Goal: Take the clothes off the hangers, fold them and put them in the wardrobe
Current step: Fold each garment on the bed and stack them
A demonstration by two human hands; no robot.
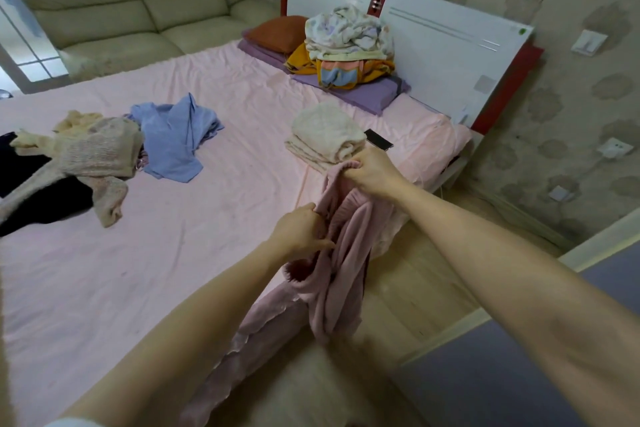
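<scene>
A pink knitted garment (341, 274) hangs over the bed's right edge, held up by both hands. My right hand (372, 172) grips its top edge in a fist. Lower and to the left, my left hand (303, 230) pinches a fold of the same garment. A folded cream towel-like garment (327, 133) lies on the pink bed (173, 236) just beyond my right hand. Farther left on the bed lie a blue shirt (176, 137), a beige knitted sweater (93, 152) and a dark garment (41, 198). No hanger is visible.
A heap of bedding and clothes (346, 45) sits on purple pillows by the white headboard (433, 42). A black phone (379, 139) lies beside the folded garment. A beige sofa (121, 0) stands behind the bed. Wooden floor (415, 274) and a purple-fronted panel (519, 357) are at right.
</scene>
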